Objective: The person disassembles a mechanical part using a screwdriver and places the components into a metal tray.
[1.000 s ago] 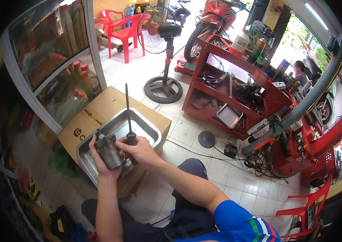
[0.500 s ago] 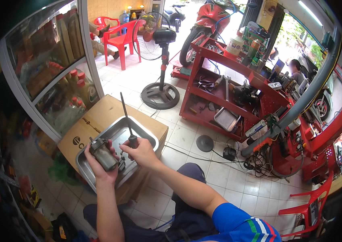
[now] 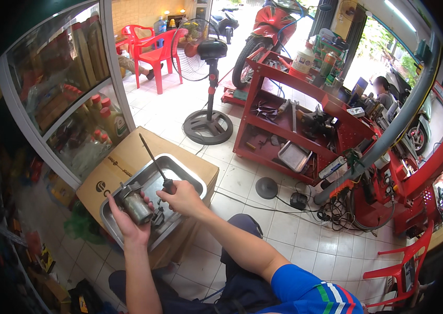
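Metal cylinder (image 3: 137, 206), dull and rounded, was cradled in the curled left hand (image 3: 127, 221) over the eight o'clock side of a shiny, round-cornered tray (image 3: 184, 170). Just beside it, at four o'clock, small dark parts (image 3: 157, 215) were seen. At two, the dark handle of a screwdriver (image 3: 168, 186) was clenched in the right hand (image 3: 186, 199), its thin shaft slanted across the tray toward eleven. The tray was supported by a cardboard box (image 3: 132, 150). Farther out, a glass-paned cabinet (image 3: 77, 110) was placed at eleven, a black fan (image 3: 212, 49) at one, a red tool cart (image 3: 278, 124) at two.

Free room over metal tray (image 3: 186, 168) at far right, beyond obstacles: right hand (image 3: 182, 199) and screwdriver (image 3: 168, 185).
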`<state>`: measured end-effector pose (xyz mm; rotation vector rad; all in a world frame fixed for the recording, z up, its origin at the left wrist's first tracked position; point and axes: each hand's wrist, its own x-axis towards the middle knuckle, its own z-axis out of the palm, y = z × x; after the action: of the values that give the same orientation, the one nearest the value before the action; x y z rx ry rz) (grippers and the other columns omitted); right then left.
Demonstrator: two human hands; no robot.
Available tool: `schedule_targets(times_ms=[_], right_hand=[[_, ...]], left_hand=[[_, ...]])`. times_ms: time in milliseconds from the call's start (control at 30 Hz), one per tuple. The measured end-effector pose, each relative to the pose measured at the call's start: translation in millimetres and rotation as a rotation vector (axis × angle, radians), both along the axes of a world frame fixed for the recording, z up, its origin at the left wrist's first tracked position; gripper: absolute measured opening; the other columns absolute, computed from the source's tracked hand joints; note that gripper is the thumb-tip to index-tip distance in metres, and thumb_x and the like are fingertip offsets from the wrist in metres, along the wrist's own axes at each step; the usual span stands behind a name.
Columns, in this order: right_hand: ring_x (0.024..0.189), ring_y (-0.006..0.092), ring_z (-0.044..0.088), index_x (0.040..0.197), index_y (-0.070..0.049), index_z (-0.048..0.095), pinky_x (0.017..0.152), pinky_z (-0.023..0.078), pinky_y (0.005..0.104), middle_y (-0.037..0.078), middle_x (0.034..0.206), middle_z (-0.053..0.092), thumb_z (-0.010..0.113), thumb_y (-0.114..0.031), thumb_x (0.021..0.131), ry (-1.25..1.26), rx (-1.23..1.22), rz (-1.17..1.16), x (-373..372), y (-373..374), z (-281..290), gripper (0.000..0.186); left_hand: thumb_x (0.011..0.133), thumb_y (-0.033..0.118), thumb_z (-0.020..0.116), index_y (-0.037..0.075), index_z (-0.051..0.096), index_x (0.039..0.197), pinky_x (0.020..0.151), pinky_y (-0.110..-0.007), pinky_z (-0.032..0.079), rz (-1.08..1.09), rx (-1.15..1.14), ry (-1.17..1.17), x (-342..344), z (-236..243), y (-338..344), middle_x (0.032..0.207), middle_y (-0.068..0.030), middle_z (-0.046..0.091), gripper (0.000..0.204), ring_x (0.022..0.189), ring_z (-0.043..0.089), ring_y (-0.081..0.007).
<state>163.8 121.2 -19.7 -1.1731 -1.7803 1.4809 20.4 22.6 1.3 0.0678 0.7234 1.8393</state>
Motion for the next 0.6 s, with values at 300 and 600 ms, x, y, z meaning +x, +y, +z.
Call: schedule_targets(times_ms=[300,600], right_hand=[[0.057,0.0131,0.065,0.084,0.003,0.065,0.052,0.050,0.0306,0.007,0.070,0.068,0.076,-0.032,0.092,0.035,-0.025,0.009,5.1,1.5,0.9,0.038],[0.055,0.0111,0.062,0.086,0.002,0.067,0.050,0.048,0.0294,0.004,0.069,0.066,0.076,-0.030,0.093,0.052,-0.008,-0.012,10.9,-4.1,8.9,0.034]], left_hand=[[0.098,0.075,0.042,-0.003,0.057,0.123,0.076,-0.039,0.058,-0.052,0.061,0.038,2.7,-1.4,-0.2,0.106,-0.0157,0.066,0.084,0.087,0.066,-0.0244],[0.099,0.076,0.036,-0.004,0.056,0.126,0.082,-0.040,0.058,-0.081,0.104,0.040,4.9,-1.0,-1.8,0.110,-0.0182,0.066,0.087,0.094,0.067,-0.0279]])
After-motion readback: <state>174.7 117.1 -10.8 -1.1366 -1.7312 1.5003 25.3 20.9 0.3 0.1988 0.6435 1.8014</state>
